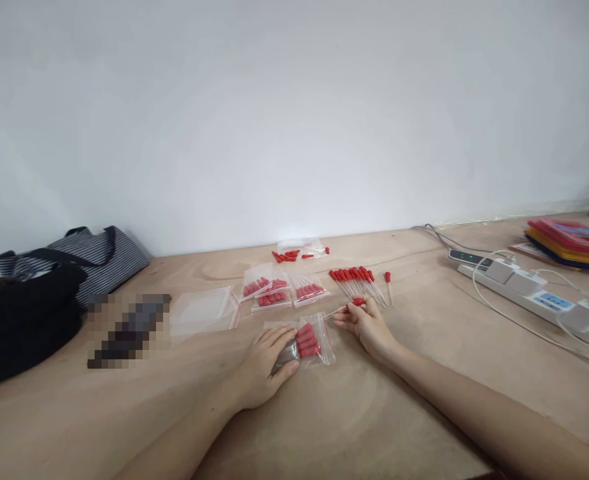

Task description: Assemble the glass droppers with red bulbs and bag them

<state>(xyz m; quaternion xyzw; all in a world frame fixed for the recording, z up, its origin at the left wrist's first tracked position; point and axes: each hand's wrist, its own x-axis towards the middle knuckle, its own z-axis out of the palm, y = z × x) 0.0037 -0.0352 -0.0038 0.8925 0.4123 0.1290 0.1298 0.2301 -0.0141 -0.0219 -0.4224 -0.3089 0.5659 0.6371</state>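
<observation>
My left hand (pixel 264 367) grips a clear zip bag (pixel 328 343) at its left end, with thumb and fingers curled over it. Red rubber bulbs of several droppers (pixel 307 341) show inside the bag; the hand hides the rest of them. Just right of the bag's mouth, my right hand (pixel 369 327) pinches one dropper (pixel 356 302) by its red bulb, its thin clear tube pointing left towards the bag. Beyond that hand lies a row of loose red-bulbed droppers (pixel 352 275), with a single dropper (pixel 388 280) apart on the right.
Filled zip bags (pixel 310 291) lie beyond my hands, and flat zip bags (pixel 199 310) to the left. Loose red bulbs (pixel 287 256) lie near the wall. A striped bag (pixel 119 257) is at left; a power strip (pixel 534 293) with cables and stacked colourful folders (pixel 569 243) are at right.
</observation>
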